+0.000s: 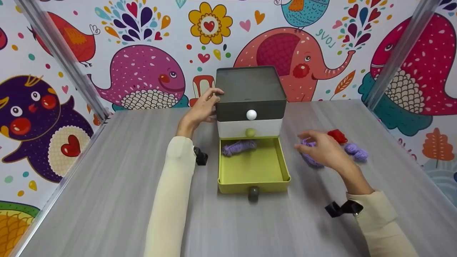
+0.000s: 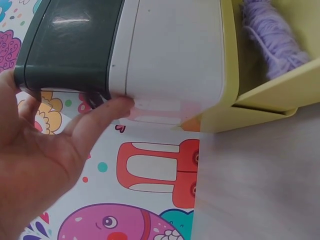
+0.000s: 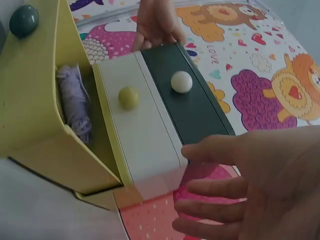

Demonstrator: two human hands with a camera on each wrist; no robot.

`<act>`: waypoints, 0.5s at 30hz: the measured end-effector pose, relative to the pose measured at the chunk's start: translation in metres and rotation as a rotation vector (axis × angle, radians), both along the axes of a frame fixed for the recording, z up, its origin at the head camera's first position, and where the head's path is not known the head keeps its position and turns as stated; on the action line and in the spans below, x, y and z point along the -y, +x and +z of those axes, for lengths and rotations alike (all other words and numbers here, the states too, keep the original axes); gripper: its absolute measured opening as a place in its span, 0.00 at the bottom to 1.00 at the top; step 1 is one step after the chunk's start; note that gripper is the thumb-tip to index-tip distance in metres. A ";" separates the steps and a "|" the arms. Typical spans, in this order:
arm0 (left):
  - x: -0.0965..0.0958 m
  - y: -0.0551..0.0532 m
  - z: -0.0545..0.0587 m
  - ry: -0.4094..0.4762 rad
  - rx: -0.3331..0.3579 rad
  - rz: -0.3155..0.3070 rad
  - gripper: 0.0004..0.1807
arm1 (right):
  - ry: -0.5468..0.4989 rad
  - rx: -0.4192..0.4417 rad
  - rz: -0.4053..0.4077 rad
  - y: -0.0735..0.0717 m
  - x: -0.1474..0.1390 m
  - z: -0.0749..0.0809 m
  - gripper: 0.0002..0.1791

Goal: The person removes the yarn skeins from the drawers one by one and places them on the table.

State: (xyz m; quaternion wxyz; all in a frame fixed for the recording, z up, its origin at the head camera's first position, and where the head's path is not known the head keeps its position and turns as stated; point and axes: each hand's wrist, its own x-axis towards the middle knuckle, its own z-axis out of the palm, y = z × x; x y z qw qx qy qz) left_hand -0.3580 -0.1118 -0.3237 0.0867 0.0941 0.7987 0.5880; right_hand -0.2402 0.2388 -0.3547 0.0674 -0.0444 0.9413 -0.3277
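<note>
A small stacked drawer unit has a dark grey top, a white middle and a yellow-green bottom drawer pulled out. Inside that drawer, at the back left, lies a bundle of purple yarn. My left hand rests against the unit's left side, with fingertips at the top edge and the thumb touching the side. To the right, my right hand hovers with spread, relaxed fingers near another purple yarn bundle, which it partly hides; nothing shows in its grasp.
Beyond the right hand lie a red yarn bundle and a further purple bundle. The drawer's dark knob juts toward the front. A patterned wall stands close behind the unit on the grey table.
</note>
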 end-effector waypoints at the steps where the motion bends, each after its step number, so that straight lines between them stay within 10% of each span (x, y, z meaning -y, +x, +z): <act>1: 0.000 0.000 0.000 -0.005 0.001 0.003 0.18 | -0.008 -0.007 0.025 0.000 0.004 0.000 0.33; 15: 0.000 -0.001 0.000 0.009 0.017 0.003 0.16 | -0.114 -0.273 0.284 -0.011 0.054 -0.019 0.27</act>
